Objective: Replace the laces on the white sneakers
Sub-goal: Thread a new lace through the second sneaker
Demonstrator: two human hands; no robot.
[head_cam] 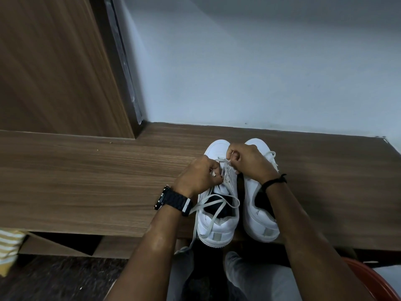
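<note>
**Working a lace through the left-hand sneaker**

Threading seems to be the job here: both hands meet over the eyelets of the white sneaker (pixel 217 213) at lower centre of the frame, heel toward the person, probably so the lace rows face up. The left hand (pixel 198 177), fingers curled, pinches the white lace (pixel 213 213) just above the tongue; the right hand (pixel 247 161) pinches another stretch beside it. Loose lace trails down across the shoe's opening and over the wooden table (pixel 86 181) edge. The second sneaker (pixel 258 218) stands touching or just beside it, to its right, partly under the right wrist.
</note>
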